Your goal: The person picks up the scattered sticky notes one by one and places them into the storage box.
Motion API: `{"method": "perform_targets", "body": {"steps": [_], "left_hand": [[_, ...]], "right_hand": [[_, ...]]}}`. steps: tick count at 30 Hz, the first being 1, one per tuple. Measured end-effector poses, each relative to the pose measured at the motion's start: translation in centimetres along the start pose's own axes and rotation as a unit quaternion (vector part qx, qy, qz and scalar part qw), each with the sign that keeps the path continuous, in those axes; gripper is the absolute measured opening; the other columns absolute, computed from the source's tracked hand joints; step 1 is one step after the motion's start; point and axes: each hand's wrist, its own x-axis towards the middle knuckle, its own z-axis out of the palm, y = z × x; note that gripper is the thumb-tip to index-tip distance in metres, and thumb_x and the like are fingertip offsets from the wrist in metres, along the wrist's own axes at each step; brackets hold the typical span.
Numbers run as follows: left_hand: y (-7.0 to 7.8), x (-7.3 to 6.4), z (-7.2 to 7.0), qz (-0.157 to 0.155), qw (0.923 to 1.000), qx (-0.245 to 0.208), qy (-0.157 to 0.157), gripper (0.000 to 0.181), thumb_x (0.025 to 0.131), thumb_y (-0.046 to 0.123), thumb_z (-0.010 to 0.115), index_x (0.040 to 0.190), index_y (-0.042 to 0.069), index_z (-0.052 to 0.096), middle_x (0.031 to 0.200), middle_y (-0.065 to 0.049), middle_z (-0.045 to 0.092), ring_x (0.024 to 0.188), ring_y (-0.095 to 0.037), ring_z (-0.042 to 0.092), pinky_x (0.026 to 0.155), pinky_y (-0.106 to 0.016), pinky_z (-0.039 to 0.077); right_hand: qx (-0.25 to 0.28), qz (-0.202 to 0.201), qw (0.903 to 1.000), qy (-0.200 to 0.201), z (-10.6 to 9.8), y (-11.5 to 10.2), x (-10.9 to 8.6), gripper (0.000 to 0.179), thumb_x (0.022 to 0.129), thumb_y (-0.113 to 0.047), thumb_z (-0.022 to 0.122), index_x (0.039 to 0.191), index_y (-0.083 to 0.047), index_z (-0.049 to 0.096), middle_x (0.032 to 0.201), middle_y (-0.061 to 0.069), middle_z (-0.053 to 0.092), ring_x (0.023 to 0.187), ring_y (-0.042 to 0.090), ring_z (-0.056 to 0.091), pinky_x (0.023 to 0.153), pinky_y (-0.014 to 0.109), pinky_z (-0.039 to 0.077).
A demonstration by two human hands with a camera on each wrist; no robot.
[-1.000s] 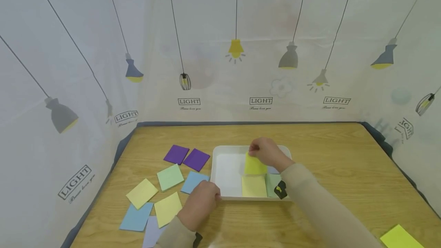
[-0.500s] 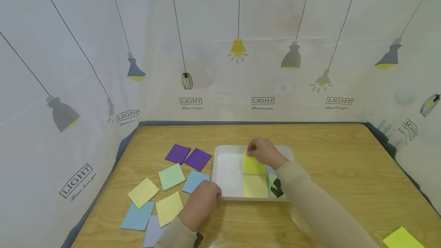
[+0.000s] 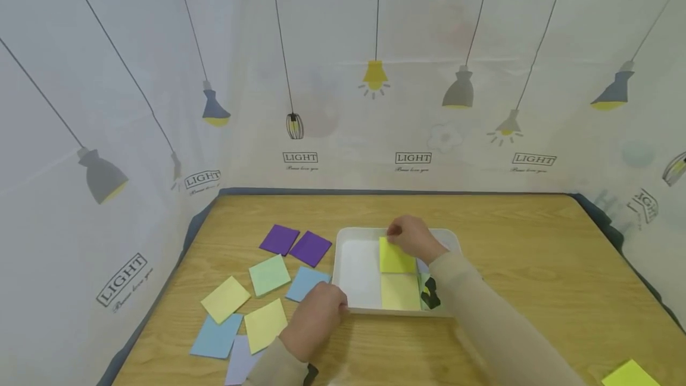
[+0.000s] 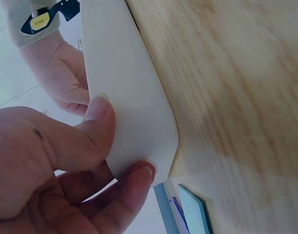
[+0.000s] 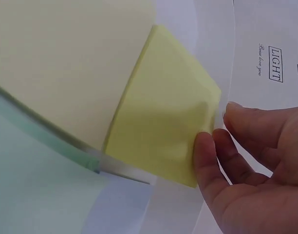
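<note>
The left hand (image 3: 318, 317), at near left, pinches the near left corner of the white tray (image 3: 356, 279) between thumb and fingers. Beyond the pale yellow pad (image 3: 400, 293), the right hand (image 3: 417, 238) reaches in from the right and pinches the far edge of the bright yellow pad (image 3: 398, 259) within the tray. Since one second earlier, this pad has shifted slightly left.

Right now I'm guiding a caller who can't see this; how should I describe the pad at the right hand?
On the wooden table stands a white tray. Toward its far side, the right hand holds a square pad. It is a brighter yellow than the pale yellow pad nearer the camera.
</note>
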Motion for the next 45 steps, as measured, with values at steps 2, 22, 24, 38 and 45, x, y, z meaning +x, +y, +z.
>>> {"method": "perform_targets", "body": {"steps": [2,22,24,38,45], "left_hand": [[0.0,0.0,0.0,-0.001,1.0,-0.001,-0.001,0.012,0.085,0.008,0.075,0.074,0.013,0.079,0.072,0.004,0.072,0.065,-0.008,0.057,0.069,-0.028,0.054],[0.3,-0.2,-0.4,0.0,1.0,0.001,0.005,0.012,0.084,0.008,0.076,0.073,0.012,0.079,0.072,0.003,0.072,0.067,-0.011,0.06,0.071,-0.03,0.056],[0.4,-0.3,-0.5,0.003,1.0,0.004,0.007,0.012,0.084,0.008,0.077,0.074,0.013,0.079,0.073,0.002,0.073,0.068,-0.012,0.062,0.072,-0.03,0.056],[0.3,-0.2,-0.3,0.008,0.9998,0.011,0.011,0.012,0.083,0.008,0.077,0.073,0.013,0.079,0.073,0.003,0.073,0.069,-0.013,0.062,0.072,-0.03,0.056],[0.1,-0.1,-0.1,0.004,0.9999,0.011,0.005,0.012,0.085,0.01,0.077,0.073,0.014,0.079,0.074,0.003,0.073,0.07,-0.013,0.062,0.073,-0.032,0.056]], "right_hand": [[0.003,0.005,1.0,0.0,0.2,0.3,0.2,0.011,0.096,-0.011,0.067,0.104,-0.006,0.071,0.105,0.009,0.069,0.094,0.022,0.062,0.089,0.04,0.055],[0.004,0.01,0.9999,-0.004,0.4,1.3,0.0,0.016,0.099,-0.015,0.063,0.11,-0.007,0.071,0.11,0.008,0.07,0.098,0.023,0.062,0.093,0.043,0.055],[0.003,0.011,0.9999,-0.005,0.2,1.3,-0.1,0.015,0.099,-0.016,0.063,0.109,-0.008,0.071,0.109,0.008,0.07,0.098,0.022,0.061,0.092,0.042,0.055],[-0.017,-0.009,0.9998,-0.009,-1.4,1.7,-1.7,0.016,0.099,-0.019,0.063,0.108,-0.009,0.072,0.106,0.007,0.071,0.093,0.021,0.062,0.086,0.04,0.056],[-0.03,-0.044,0.9985,0.013,-2.5,2.6,-2.6,0.017,0.099,-0.018,0.062,0.107,-0.007,0.072,0.108,0.009,0.072,0.099,0.023,0.064,0.091,0.045,0.055]]}}
